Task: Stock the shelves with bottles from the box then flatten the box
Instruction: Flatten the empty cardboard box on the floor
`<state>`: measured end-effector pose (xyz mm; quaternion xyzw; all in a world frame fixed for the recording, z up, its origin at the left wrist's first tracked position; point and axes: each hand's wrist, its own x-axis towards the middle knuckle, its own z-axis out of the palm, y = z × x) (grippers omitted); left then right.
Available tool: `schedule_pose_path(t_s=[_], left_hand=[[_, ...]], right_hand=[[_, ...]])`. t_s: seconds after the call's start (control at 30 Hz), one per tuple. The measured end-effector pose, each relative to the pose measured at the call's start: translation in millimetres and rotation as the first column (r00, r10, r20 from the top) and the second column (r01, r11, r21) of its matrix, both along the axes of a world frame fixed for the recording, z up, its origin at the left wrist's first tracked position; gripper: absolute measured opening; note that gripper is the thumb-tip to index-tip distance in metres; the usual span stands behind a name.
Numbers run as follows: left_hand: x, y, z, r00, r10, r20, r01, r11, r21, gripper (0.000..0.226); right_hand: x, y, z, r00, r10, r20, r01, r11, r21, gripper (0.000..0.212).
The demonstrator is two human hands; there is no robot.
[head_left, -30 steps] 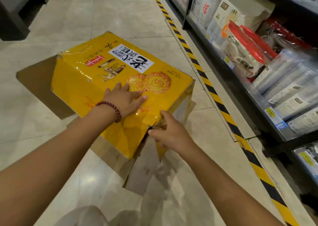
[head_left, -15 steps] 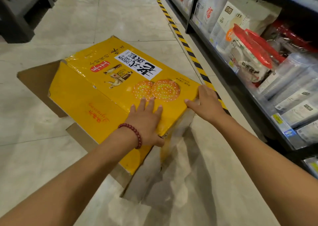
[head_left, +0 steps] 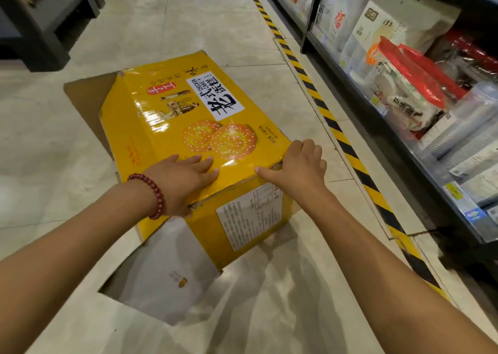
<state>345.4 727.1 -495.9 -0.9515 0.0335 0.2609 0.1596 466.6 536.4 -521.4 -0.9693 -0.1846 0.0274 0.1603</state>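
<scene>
A yellow cardboard box (head_left: 172, 116) lies on its side on the tiled floor, its printed face up. The near end panel with a white label (head_left: 250, 219) faces me. My left hand (head_left: 180, 184), a red bead bracelet on its wrist, presses flat on the top face by the near edge, fingers straight. At the near right corner, my right hand (head_left: 299, 168) grips the top edge with fingers curled over it and the thumb pointing left. A brown flap (head_left: 83, 100) sticks out at the far left and a pale flap (head_left: 167, 273) lies open toward me. No bottles are visible.
Along the right runs a dark shelf unit (head_left: 398, 143) packed with bagged goods and stacked plastic cups. A yellow-black hazard stripe (head_left: 334, 130) marks the floor in front of it. Dark furniture (head_left: 40, 25) stands at the far left.
The box has turned, so its labelled end panel now faces me. My right hand shifted to the near right corner and curled over the edge. My left hand stayed flat on top.
</scene>
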Motion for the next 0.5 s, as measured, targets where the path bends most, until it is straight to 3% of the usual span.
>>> schedule_pose_path(t_s=[0.13,0.23,0.37,0.5], left_hand=[[-4.8,13.0,-1.5,0.998,-0.038,0.047,0.036,0.998,0.052,0.077],[-11.4,27.1,-4.8,0.997,-0.026,0.073,0.019,0.995,0.094,0.078],[-21.0,45.7,-11.0,0.982,0.088,0.165,-0.108,0.988,0.114,0.080],[-19.8,35.2,-16.4,0.936,0.277,0.218,-0.284,0.959,0.000,0.093]], right_hand=[[-17.3,10.0,-4.2,0.993,-0.016,-0.115,0.046,0.963,0.264,0.076],[-33.3,20.5,-3.8,0.990,-0.062,-0.129,0.095,0.960,0.264,0.076],[-59.3,36.9,-2.8,0.994,-0.054,-0.095,0.082,0.943,0.323,0.059],[-100.3,65.4,-1.9,0.983,0.043,-0.181,0.024,0.934,0.356,0.052]])
